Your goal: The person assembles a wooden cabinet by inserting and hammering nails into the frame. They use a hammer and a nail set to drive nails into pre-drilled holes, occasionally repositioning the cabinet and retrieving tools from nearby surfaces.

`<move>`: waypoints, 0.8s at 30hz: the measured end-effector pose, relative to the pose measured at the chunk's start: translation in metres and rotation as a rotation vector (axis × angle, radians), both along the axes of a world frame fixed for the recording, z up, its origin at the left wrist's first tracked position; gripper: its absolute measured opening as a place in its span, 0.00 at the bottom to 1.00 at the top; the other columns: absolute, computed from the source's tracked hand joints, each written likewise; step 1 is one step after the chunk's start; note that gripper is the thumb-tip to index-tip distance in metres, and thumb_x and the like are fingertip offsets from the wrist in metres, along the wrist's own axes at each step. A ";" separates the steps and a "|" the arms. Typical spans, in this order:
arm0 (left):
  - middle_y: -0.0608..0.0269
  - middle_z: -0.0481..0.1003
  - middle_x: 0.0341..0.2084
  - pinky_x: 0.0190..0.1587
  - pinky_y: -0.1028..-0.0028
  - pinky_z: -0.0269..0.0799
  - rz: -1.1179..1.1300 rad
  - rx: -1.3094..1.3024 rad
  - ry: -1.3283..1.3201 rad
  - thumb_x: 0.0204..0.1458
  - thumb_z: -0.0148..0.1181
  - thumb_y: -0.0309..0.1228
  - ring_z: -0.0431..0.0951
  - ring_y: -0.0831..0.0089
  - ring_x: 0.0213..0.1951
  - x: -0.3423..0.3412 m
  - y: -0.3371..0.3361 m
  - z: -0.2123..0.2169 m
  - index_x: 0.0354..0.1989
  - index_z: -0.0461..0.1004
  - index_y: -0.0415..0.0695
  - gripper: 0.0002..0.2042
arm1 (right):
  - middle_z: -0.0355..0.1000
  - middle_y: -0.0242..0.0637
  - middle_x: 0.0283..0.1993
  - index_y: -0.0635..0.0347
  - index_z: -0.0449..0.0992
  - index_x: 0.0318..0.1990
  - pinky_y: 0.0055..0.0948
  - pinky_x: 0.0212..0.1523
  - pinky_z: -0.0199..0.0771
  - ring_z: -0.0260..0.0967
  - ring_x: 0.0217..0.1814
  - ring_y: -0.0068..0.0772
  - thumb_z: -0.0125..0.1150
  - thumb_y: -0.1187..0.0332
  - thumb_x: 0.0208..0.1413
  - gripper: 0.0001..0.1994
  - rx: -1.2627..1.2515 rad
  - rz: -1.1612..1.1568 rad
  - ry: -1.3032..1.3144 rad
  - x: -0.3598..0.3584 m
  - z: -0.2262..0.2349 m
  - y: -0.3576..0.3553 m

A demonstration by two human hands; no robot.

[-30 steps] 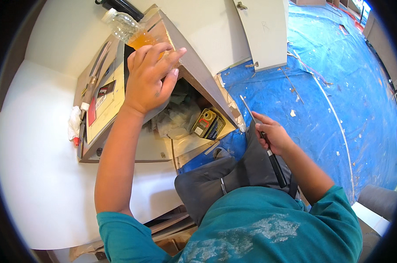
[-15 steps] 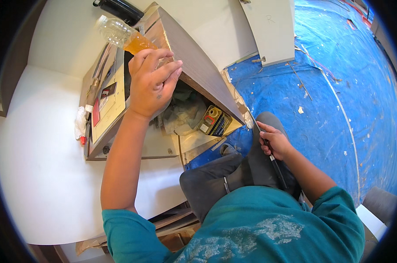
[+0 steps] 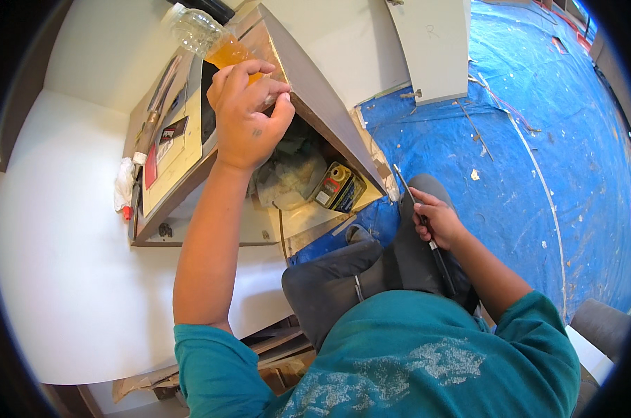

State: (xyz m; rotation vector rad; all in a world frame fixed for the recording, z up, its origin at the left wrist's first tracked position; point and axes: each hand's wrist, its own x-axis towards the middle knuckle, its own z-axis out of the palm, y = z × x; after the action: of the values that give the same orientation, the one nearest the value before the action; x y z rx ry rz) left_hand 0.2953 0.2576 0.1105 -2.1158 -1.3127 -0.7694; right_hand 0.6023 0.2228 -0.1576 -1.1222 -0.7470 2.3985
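My left hand (image 3: 248,115) reaches up into an open grey cabinet box (image 3: 315,90) and closes around the lower part of a clear plastic bottle (image 3: 207,38) with orange liquid, which lies tilted at the box's top. My right hand (image 3: 435,221) rests on my knee and grips a long thin dark tool (image 3: 427,233) like a pencil, its tip pointing up toward the cabinet's edge. Inside the box lie crumpled plastic (image 3: 287,174) and a small yellow and black can (image 3: 337,187).
A white board (image 3: 71,292) spreads at the left. A white tube with a red tip (image 3: 125,191) lies at the box's left side. Blue tarpaulin (image 3: 538,139) covers the floor at right, with a grey panel (image 3: 430,45) standing on it. Cardboard scraps (image 3: 273,348) lie under my knee.
My left hand has shifted up along the box and its fingers have closed on the bottle. The right hand with the tool has stayed on my knee.
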 end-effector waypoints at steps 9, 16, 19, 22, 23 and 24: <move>0.68 0.77 0.41 0.52 0.63 0.63 -0.020 -0.001 -0.062 0.39 0.66 0.29 0.71 0.62 0.46 -0.003 0.007 -0.008 0.24 0.79 0.48 0.03 | 0.63 0.32 0.28 0.46 0.56 0.74 0.24 0.17 0.59 0.60 0.21 0.23 0.47 0.71 0.67 0.28 -0.010 -0.022 0.002 0.001 0.000 0.000; 0.68 0.78 0.39 0.51 0.64 0.63 -0.047 0.025 -0.196 0.42 0.65 0.30 0.71 0.63 0.45 -0.009 0.015 -0.012 0.25 0.79 0.49 0.02 | 0.64 0.32 0.28 0.46 0.56 0.74 0.24 0.17 0.60 0.60 0.21 0.23 0.47 0.70 0.67 0.28 0.001 -0.012 -0.011 -0.002 0.000 -0.001; 0.68 0.78 0.39 0.50 0.65 0.64 -0.076 0.072 -0.232 0.41 0.65 0.30 0.72 0.64 0.45 -0.015 0.014 -0.012 0.30 0.79 0.49 0.06 | 0.63 0.32 0.28 0.44 0.55 0.74 0.22 0.17 0.57 0.59 0.20 0.21 0.46 0.69 0.68 0.27 0.002 -0.009 -0.024 -0.002 -0.002 0.000; 0.69 0.77 0.38 0.50 0.65 0.64 -0.112 0.082 -0.066 0.38 0.66 0.30 0.72 0.64 0.45 -0.015 0.010 -0.009 0.34 0.78 0.50 0.11 | 0.63 0.31 0.29 0.42 0.55 0.74 0.21 0.17 0.56 0.58 0.20 0.20 0.45 0.69 0.69 0.27 -0.004 -0.013 -0.028 -0.001 -0.003 0.000; 0.69 0.77 0.38 0.50 0.65 0.63 -0.126 0.077 0.017 0.37 0.66 0.30 0.72 0.64 0.45 -0.015 0.009 -0.008 0.35 0.78 0.50 0.13 | 0.63 0.32 0.29 0.42 0.56 0.74 0.21 0.17 0.55 0.58 0.20 0.20 0.45 0.69 0.69 0.27 -0.006 -0.016 -0.029 -0.001 -0.004 0.000; 0.70 0.77 0.37 0.49 0.65 0.63 -0.106 0.063 0.056 0.34 0.65 0.30 0.73 0.64 0.43 -0.014 0.008 -0.009 0.36 0.76 0.51 0.15 | 0.63 0.32 0.29 0.42 0.56 0.74 0.21 0.17 0.55 0.58 0.20 0.20 0.45 0.69 0.69 0.27 -0.004 -0.011 -0.040 -0.002 -0.003 0.000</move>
State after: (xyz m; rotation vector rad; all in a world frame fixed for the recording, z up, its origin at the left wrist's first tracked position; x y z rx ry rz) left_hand 0.2813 0.2661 0.1011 -2.1546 -1.1402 -0.7782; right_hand 0.6005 0.2224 -0.1609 -1.1760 -0.7473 2.3763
